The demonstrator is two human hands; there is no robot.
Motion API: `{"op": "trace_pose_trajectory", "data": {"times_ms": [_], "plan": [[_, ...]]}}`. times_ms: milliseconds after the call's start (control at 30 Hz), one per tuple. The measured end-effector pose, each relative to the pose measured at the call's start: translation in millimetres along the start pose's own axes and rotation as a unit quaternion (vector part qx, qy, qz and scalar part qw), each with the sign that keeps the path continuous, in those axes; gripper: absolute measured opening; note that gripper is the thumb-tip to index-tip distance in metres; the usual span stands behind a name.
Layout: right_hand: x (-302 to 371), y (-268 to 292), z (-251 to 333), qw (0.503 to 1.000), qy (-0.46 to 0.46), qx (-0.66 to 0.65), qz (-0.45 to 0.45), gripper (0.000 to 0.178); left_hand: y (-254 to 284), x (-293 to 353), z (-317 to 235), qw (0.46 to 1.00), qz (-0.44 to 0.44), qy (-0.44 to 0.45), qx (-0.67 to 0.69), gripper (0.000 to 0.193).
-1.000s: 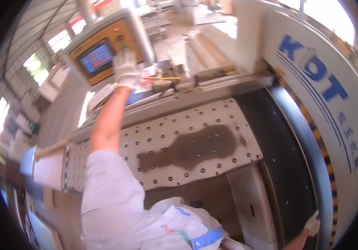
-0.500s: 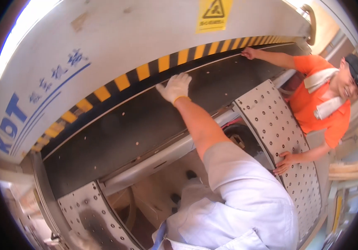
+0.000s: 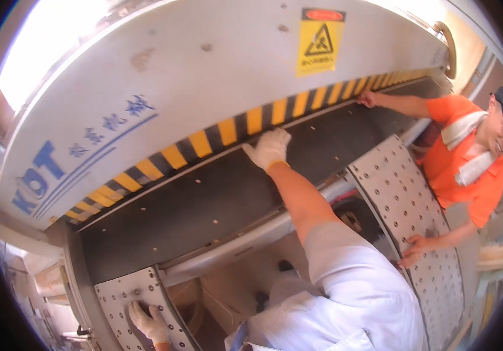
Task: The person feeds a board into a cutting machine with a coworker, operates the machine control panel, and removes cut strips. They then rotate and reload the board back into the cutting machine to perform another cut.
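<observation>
My right hand [image 3: 269, 148], in a white glove with a yellow cuff, reaches far forward. Its fingers are spread at a thin pale edge [image 3: 216, 159] running between the black machine bed [image 3: 164, 213] and the yellow-and-black striped guard [image 3: 227, 131]. Nothing shows in its grasp. At the lower left, my gloved left hand [image 3: 150, 323] lies with its fingers stretched on a grey plate [image 3: 117, 304] dotted with small round studs. It holds nothing that I can see.
Across to the right, a person in an orange shirt [image 3: 459, 175] touches the bed's far end with one hand and a second studded plate [image 3: 400, 187] with the other. The large grey machine beam [image 3: 205, 76], with a warning label [image 3: 320, 42], hangs over the bed.
The view has shifted, so the scene sits lower and farther right. My left hand, a blur at the lower edge before, now lies on the left studded plate. My right hand stays at the pale edge.
</observation>
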State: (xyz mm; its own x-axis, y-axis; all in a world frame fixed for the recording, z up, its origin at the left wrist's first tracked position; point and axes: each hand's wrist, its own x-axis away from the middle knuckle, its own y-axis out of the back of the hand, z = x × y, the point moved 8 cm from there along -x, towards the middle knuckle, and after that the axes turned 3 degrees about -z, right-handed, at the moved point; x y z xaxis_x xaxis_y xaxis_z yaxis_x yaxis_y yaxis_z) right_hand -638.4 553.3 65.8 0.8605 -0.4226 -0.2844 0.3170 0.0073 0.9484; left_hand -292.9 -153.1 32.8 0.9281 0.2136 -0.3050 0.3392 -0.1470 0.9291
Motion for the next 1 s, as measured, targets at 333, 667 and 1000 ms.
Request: {"op": "trace_pose_trajectory", "data": {"times_ms": [333,667,1000], "plan": [[100,14,-8,0.995,0.084,-0.053,0.024,0.102,-5,11,14,0.999,-0.026,0.025,0.034,0.068],[444,385,157,0.481,0.275,-0.691,0.464,0.078,4,24,11,0.999,-0.034,0.027,0.023,0.072],[555,600,48,0.535,0.136,-0.823,0.134,0.038,45,86,-5,0.996,-0.051,0.078,-0.004,0.069]]}}
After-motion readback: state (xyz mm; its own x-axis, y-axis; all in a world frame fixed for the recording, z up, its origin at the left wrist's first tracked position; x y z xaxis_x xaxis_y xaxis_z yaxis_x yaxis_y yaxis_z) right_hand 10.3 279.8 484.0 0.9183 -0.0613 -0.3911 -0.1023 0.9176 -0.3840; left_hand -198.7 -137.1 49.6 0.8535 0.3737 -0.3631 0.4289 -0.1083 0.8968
